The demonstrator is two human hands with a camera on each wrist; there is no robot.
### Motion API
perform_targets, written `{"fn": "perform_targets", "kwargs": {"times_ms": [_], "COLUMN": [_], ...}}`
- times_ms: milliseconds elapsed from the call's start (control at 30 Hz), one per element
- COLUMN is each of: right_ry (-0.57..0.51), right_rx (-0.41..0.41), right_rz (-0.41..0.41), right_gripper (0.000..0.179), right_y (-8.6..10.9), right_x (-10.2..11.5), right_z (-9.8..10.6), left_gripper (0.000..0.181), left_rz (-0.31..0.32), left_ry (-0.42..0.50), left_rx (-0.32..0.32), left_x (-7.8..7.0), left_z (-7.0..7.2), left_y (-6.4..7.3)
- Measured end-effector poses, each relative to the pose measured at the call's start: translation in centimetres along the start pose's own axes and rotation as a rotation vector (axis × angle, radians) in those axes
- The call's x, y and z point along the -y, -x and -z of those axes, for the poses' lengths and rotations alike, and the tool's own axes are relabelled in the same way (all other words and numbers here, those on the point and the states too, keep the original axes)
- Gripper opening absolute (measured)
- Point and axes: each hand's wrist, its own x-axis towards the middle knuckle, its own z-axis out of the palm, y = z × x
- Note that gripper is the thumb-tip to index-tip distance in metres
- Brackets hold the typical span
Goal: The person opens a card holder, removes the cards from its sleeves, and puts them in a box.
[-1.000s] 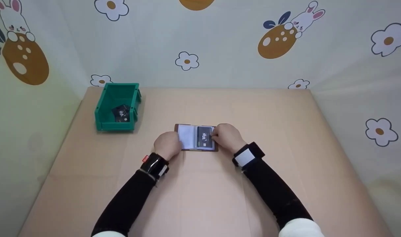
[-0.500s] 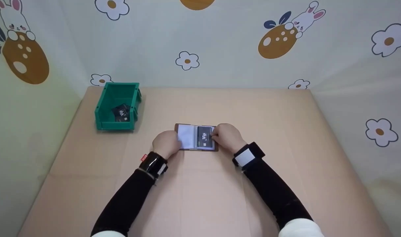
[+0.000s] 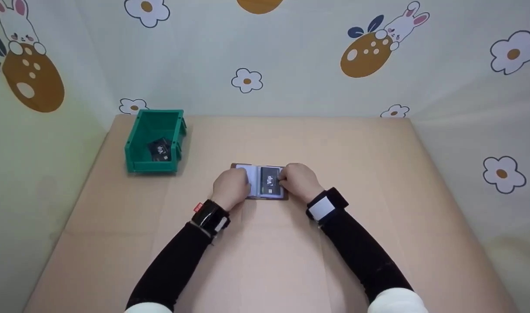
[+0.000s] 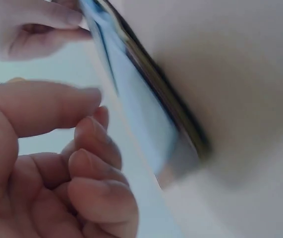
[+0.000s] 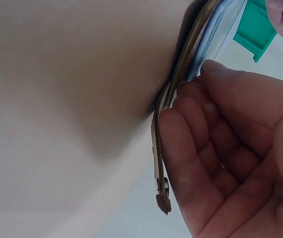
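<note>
A brown card holder (image 3: 252, 198) lies spread on the table, with clear sleeves inside. A black card marked "Vip" (image 3: 270, 180) sits in its right-hand sleeve. My left hand (image 3: 232, 187) is over the left-hand sleeve, fingers curled; in the left wrist view nothing shows between thumb and forefinger, and the holder's sleeves (image 4: 143, 114) are beside them. At the right edge, my right hand (image 3: 301, 181) pinches the card holder's sleeves between thumb and fingers. Its brown cover and snap (image 5: 162, 191) show below those fingers in the right wrist view.
A green bin (image 3: 151, 167) stands at the table's back left, with black cards (image 3: 160, 149) inside. The table (image 3: 282, 252) meets patterned cloth walls (image 3: 299, 56) at the back and sides.
My left hand has moved right, from the card holder's left edge onto its left-hand sleeve. My right hand has stayed nearly still at the right edge.
</note>
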Motion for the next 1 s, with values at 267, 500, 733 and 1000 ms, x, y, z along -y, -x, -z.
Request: {"fn": "perform_targets", "kwargs": {"times_ms": [267,500,733,1000], "right_ry": [-0.010,-0.002,0.004,0.004], "right_rx": [0.010,0.009,0.008,-0.008], "right_rz": [-0.006,-0.012,-0.014,-0.005], "right_gripper": [0.004,0.004,0.003,0.004], "right_y": [-0.2,-0.2,-0.1,0.0], "right_x": [0.1,0.1,0.1,0.2], "right_z": [-0.1,-0.1,-0.2,-0.3], "left_gripper": [0.012,0.026,0.026,0.027], "left_rz": [-0.030,0.018,0.075,0.144], "left_ry": [0.071,0.106,0.139,0.133], "left_rx": [0.023,0.076,0.101,0.103], "left_x": [-1.3,-1.6,-1.5,-1.6], "left_z": [-0.6,-1.5,-1.8,-2.1], "left_y": [-1.1,-1.5,-1.8,-1.9]}}
